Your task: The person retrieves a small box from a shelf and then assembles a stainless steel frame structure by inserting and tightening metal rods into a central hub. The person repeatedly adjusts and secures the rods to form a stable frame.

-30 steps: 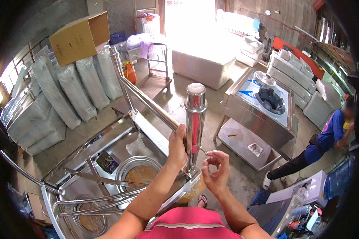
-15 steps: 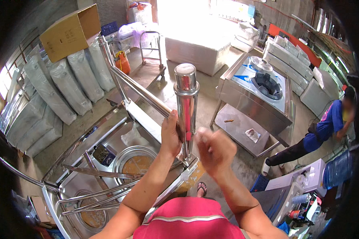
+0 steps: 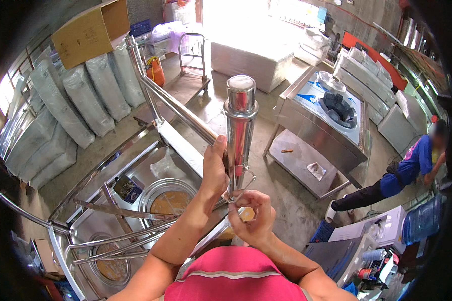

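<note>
A polished metal leg [image 3: 239, 133] with a rounded cap and a collar stands upright in front of me. My left hand [image 3: 213, 173] is closed round its left side, below the collar, where a horizontal rail [image 3: 178, 108] meets it. By the leg's lower part a thin shiny strand [image 3: 252, 176] bends out in a small loop. At the leg's base my right hand [image 3: 256, 215] pinches, thumb and forefinger together, seemingly on the strand's end. The leg rises from an overturned stainless steel frame [image 3: 183, 150] with round openings [image 3: 173, 203]. The leg hides part of my left fingers.
Loose metal bars [image 3: 130, 241] lie across the frame on the left. A steel stove [image 3: 321, 130] stands ahead right, with a person in blue [image 3: 412, 160] beyond it. Wrapped panels [image 3: 93, 95], a cardboard box [image 3: 90, 37] and a trolley [image 3: 192, 65] are at the far left.
My right hand has come down and inward from beside the leg to its base, its fingers now pinched. My left hand keeps its hold. The thin loop now shows beside the leg.
</note>
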### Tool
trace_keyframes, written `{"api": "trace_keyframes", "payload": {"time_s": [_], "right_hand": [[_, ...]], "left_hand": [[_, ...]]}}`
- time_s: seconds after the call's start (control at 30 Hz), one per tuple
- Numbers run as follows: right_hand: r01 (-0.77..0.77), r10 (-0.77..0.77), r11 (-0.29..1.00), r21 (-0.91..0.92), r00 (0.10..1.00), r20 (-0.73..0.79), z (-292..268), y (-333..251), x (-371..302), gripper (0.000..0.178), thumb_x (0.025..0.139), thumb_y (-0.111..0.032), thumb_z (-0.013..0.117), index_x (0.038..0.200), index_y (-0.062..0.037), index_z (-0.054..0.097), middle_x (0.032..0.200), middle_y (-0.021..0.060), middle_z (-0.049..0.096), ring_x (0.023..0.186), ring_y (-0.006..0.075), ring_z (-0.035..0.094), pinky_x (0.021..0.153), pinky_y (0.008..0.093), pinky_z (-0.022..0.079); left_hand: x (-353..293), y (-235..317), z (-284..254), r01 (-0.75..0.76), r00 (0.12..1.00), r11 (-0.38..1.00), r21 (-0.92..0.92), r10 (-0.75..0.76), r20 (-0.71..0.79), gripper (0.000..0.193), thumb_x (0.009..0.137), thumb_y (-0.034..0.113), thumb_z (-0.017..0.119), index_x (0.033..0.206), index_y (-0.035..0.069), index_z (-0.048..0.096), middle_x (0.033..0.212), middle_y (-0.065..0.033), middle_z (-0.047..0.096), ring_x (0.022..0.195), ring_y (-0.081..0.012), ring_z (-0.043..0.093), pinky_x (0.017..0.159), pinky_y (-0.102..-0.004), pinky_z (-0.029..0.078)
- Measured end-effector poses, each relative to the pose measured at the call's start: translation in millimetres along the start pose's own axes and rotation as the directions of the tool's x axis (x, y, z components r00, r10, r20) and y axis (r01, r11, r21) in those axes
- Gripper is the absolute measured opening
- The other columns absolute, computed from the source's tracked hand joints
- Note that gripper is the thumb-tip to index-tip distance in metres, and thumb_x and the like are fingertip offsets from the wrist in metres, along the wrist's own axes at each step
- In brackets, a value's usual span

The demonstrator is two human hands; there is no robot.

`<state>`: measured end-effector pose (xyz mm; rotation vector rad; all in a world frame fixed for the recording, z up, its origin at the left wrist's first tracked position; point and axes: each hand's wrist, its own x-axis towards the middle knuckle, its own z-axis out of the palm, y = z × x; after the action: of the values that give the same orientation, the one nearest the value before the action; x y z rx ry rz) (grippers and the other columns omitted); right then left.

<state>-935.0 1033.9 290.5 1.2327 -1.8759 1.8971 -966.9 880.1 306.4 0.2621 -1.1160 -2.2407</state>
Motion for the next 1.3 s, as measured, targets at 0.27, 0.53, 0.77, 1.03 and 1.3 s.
{"api": "trace_keyframes", "payload": {"time_s": [0.27, 0.53, 0.77, 1.03, 1.3], "right_hand": [[0.370, -0.406, 0.768, -0.523, 0.913, 0.051, -25, -19, 81, 0.020, 0.078, -0.007, 0.080, 0.095, -0.0091, 0.068, 0.066, 0.0060, 0.057, 0.052, 0.0225, 0.054, 0.048, 0.0322, 0.042], [-0.135, 0.084, 0.962, -0.237, 0.973, -0.214, -33, 33, 65, 0.019, 0.092, -0.003, 0.066, 0.109, -0.0014, 0.057, 0.091, 0.0113, 0.069, 0.077, 0.0126, 0.067, 0.067, 0.0271, 0.053], [0.007, -0.010, 0.997, -0.073, 0.999, -0.040, 0, 3, -7, 0.033, 0.083, 0.002, 0.073, 0.112, -0.0016, 0.057, 0.091, 0.0133, 0.070, 0.077, 0.0219, 0.072, 0.066, 0.0327, 0.057], [0.232, -0.325, 0.816, -0.530, 0.942, -0.088, -21, -12, 75, 0.023, 0.081, -0.003, 0.076, 0.101, -0.0036, 0.067, 0.072, 0.0090, 0.060, 0.057, 0.0210, 0.058, 0.054, 0.0307, 0.049], [-0.140, 0.068, 0.934, -0.329, 0.973, -0.222, -32, 35, 54, 0.018, 0.092, -0.004, 0.067, 0.107, -0.0013, 0.057, 0.088, 0.0136, 0.071, 0.076, 0.0174, 0.071, 0.069, 0.0293, 0.054]], "left_hand": [[-2, 6, -1, 0.026, 0.998, 1.000, 0.001, -0.026, 0.063, 0.043, 0.104, 0.046, 0.047, 0.115, 0.006, 0.057, 0.090, -0.0032, 0.063, 0.077, -0.0171, 0.068, 0.073, -0.0363, 0.061], [8, -7, -15, -0.010, 0.995, 1.000, -0.021, 0.012, 0.097, 0.044, 0.104, 0.046, 0.045, 0.116, 0.006, 0.058, 0.091, -0.0056, 0.066, 0.078, -0.0186, 0.069, 0.073, -0.0363, 0.060], [2, 0, -6, 0.060, 0.997, 0.998, -0.001, -0.060, 0.056, 0.039, 0.106, 0.042, 0.044, 0.116, 0.007, 0.057, 0.089, -0.0044, 0.065, 0.077, -0.0172, 0.068, 0.073, -0.0362, 0.060], [4, -3, -14, 0.017, 0.993, 0.999, -0.029, -0.014, 0.118, 0.043, 0.104, 0.046, 0.045, 0.117, 0.007, 0.057, 0.089, -0.0045, 0.065, 0.075, -0.0181, 0.068, 0.072, -0.0349, 0.060], [8, -8, -18, 0.025, 0.992, 1.000, 0.019, -0.027, 0.124, 0.044, 0.104, 0.047, 0.045, 0.116, 0.006, 0.058, 0.088, -0.0060, 0.067, 0.076, -0.0193, 0.070, 0.063, -0.0329, 0.058]]}}
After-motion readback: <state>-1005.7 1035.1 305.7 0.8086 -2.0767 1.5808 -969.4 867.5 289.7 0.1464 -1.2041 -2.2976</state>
